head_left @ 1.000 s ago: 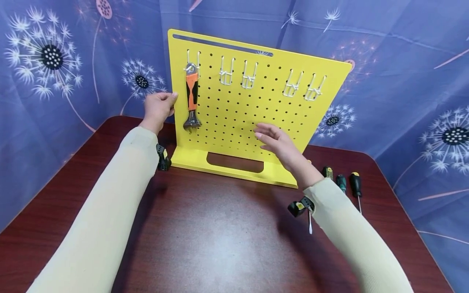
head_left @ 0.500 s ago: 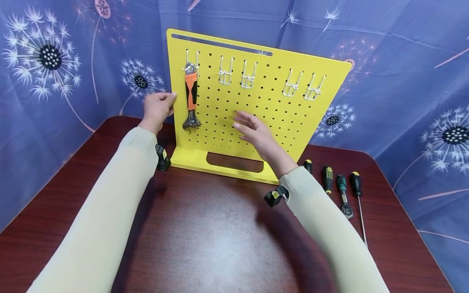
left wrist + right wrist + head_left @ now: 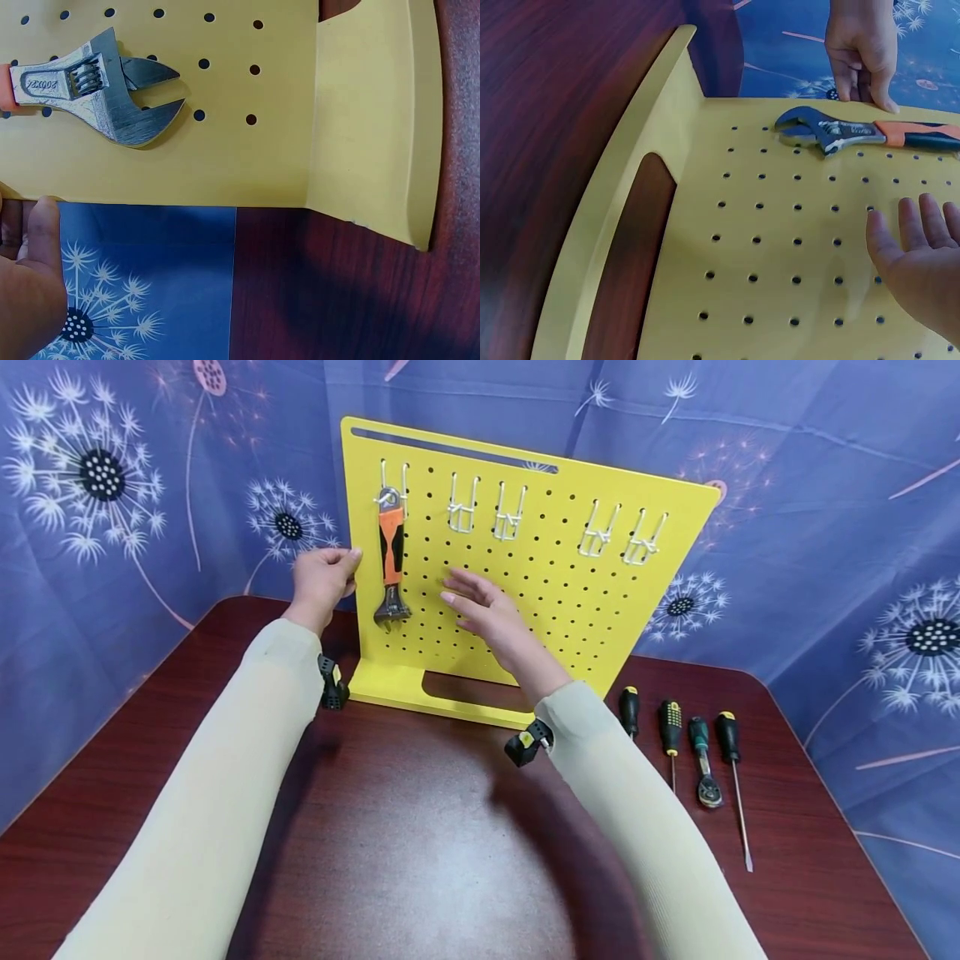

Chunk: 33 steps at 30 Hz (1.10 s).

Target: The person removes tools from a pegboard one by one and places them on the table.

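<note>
My left hand (image 3: 322, 583) pinches the left edge of a yellow pegboard (image 3: 555, 527), thumb against the rim. An adjustable wrench (image 3: 392, 547) with an orange and black handle hangs head down from a wire hook at the board's upper left. In the left wrist view its steel head (image 3: 131, 97) lies flat near the board, its mouth apart. My right hand (image 3: 487, 610) holds nothing; its fingers are loosely extended in front of the board, a little right of the wrench and apart from it, as the right wrist view also shows.
White wire hooks (image 3: 461, 518) stick out along the board's upper part. On the dark red table (image 3: 420, 827), at the right, lie screwdrivers (image 3: 729, 739) and a green-handled ratchet (image 3: 700, 739). A blue dandelion-print cloth (image 3: 847, 485) hangs behind.
My right hand has moved left and slightly up across the board, nearer the wrench, uncovering more of the tools at right. My left hand stays on the board's edge.
</note>
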Motion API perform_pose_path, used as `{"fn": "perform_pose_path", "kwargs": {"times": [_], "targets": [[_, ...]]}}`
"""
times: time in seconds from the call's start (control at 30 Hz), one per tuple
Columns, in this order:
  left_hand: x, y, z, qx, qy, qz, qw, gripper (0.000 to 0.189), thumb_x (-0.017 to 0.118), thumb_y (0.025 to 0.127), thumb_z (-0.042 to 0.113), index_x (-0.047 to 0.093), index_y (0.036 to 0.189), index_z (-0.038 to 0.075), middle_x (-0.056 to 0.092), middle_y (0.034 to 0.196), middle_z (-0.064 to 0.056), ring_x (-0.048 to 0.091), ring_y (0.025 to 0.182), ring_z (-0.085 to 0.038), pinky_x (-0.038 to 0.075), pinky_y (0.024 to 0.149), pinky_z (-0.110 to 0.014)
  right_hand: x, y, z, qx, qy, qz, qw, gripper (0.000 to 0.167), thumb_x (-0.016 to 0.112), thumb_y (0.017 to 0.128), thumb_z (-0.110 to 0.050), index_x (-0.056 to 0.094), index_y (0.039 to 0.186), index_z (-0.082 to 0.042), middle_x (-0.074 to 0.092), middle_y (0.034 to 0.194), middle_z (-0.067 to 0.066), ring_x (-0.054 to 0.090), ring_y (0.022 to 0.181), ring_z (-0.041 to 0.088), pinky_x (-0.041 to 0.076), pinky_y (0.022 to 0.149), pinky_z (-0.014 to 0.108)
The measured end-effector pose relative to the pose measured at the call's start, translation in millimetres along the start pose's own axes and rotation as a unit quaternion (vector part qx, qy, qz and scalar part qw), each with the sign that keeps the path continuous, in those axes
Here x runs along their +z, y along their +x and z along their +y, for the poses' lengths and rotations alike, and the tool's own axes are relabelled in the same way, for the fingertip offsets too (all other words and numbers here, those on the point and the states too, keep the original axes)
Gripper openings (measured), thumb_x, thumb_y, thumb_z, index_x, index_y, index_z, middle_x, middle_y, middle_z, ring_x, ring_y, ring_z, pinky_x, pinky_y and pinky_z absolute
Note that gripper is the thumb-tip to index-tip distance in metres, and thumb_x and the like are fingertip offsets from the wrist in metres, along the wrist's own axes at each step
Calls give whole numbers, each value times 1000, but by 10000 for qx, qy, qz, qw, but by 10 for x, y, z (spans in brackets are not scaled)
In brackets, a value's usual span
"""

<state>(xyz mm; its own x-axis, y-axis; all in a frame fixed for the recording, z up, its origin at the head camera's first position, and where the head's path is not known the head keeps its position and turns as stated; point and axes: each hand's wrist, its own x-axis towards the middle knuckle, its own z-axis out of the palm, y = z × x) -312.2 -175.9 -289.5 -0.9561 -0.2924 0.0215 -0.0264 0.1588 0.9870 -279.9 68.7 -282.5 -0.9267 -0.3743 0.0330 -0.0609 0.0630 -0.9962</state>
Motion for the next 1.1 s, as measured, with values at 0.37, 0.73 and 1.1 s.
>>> {"fn": "perform_pose_path", "kwargs": {"times": [0.37,0.73,1.1], "targets": [[-7,-2,10,-59,-42,0,10000,42,61,104,31,68,133,2,52,94,9,50,85,-3,50,74,-12,266,180,-47,14,237,-129,9996,57,58,105,-17,37,158,-13,44,161,6,46,147,25,41,121,46],[2,3,-10,89,-172,23,9998,28,63,103,30,75,112,7,50,77,10,47,76,-6,48,68,-15,404,264,-46,39,417,-94,9991,57,57,105,-14,37,158,-11,42,162,7,45,148,26,41,121,43],[-5,4,20,-89,35,-31,9999,40,60,104,33,69,130,4,51,90,9,51,87,-2,53,82,-17,481,394,-65,147,444,-93,9989,57,58,105,-15,37,158,-11,44,161,8,45,148,26,40,122,41]]}}
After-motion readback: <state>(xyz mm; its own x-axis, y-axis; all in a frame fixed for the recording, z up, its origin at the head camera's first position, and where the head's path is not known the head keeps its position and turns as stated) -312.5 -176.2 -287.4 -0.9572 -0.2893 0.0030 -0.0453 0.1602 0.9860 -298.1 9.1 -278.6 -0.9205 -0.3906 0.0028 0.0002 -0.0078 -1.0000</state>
